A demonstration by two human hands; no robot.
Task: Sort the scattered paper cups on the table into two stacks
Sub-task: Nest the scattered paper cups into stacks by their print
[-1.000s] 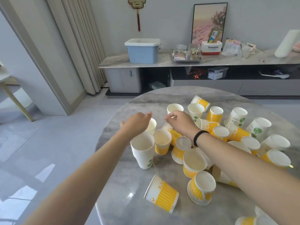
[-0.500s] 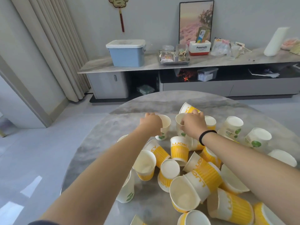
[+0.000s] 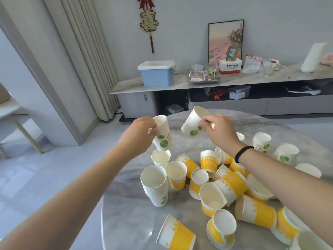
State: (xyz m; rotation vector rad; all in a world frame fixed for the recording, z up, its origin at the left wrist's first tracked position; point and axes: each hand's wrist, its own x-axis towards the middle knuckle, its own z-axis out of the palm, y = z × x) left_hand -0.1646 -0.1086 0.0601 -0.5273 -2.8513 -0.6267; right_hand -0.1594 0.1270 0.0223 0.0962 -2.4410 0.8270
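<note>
My left hand (image 3: 137, 137) grips a white cup with a green leaf print (image 3: 162, 136) in the air above the round marble table (image 3: 129, 213). My right hand (image 3: 219, 131) pinches a second white green-leaf cup (image 3: 193, 123), tilted, at about the same height. Below them a short stack of white green-leaf cups (image 3: 155, 186) stands upright at the table's left side. Several yellow "LUCKY" cups (image 3: 230, 186) lie and stand jumbled across the middle and right. More white green-leaf cups (image 3: 285, 153) stand at the far right.
One yellow cup (image 3: 177, 233) lies on its side near the table's front edge. Behind the table runs a long low cabinet (image 3: 225, 83) with a blue lidded box (image 3: 156, 73), a tray and a tissue box. A curtain hangs at the left.
Both hands have lifted off the table, each raising a white green-leaf cup. The camera view has tilted upward.
</note>
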